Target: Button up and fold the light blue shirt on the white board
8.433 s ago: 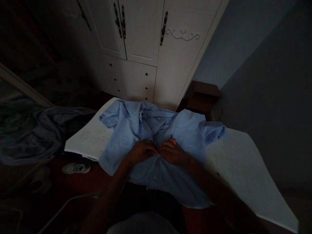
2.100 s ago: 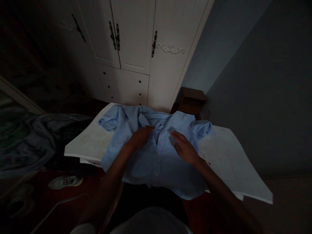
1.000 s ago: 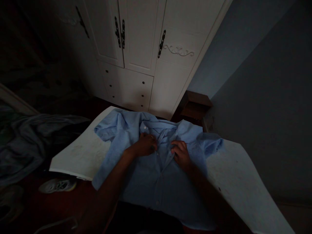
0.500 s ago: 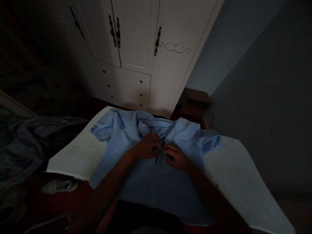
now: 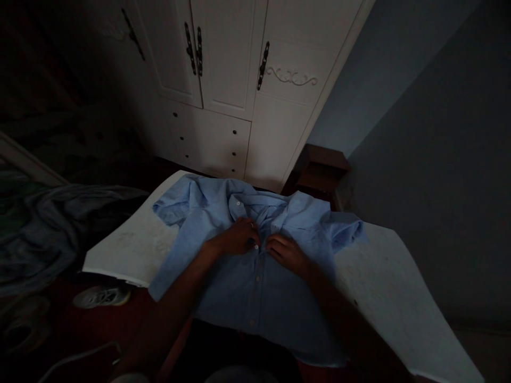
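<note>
A light blue short-sleeved shirt (image 5: 295,298) lies front side up with its collar at the far end. Its front is parted near the top, and several small buttons run down the placket. My left hand (image 5: 238,236) is closed on the left front edge, a white button (image 5: 256,247) showing by its fingertips. Facing it, my right hand (image 5: 285,252) has its fingers curled and pinched on the right front edge. A small gap separates the two hands. A ring shows on my left hand.
Under the shirt is a white board-like table (image 5: 383,276). A white wardrobe (image 5: 223,80) stands behind it, with a brown open box-like cabinet (image 5: 325,165) to its right. Grey cloth (image 5: 51,229) is heaped at left; a shoe (image 5: 101,297) and a pale cord (image 5: 80,356) are below.
My hands have drawn slightly apart at the placket, and a white button now shows by my left fingertips. The whole view has shifted a little.
</note>
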`<act>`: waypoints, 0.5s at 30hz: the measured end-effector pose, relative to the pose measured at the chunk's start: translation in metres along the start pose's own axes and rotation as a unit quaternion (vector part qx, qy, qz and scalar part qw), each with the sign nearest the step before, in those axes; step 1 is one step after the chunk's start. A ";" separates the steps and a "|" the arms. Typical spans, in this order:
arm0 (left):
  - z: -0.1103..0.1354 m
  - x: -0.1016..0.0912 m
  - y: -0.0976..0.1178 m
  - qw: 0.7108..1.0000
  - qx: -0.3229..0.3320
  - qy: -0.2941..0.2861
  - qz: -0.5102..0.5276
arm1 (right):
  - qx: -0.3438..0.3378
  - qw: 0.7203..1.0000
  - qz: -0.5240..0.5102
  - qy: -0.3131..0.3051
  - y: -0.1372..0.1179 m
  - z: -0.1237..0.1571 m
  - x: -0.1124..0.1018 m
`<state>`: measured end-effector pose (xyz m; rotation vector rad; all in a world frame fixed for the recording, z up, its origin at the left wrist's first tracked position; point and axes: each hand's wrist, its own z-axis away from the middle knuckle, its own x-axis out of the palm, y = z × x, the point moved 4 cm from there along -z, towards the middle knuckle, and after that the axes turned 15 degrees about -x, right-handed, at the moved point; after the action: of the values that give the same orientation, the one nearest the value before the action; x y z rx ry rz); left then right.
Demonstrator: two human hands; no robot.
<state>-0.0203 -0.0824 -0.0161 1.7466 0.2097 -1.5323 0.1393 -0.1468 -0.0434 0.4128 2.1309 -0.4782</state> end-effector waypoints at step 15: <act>0.001 -0.002 0.001 0.997 0.022 0.002 0.080 | -0.002 1.000 0.019 0.002 0.000 0.005 -0.002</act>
<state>-0.0211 -0.0833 -0.0139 1.7571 0.0358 -1.4266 0.1433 -0.1497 -0.0446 0.4511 2.1228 -0.4530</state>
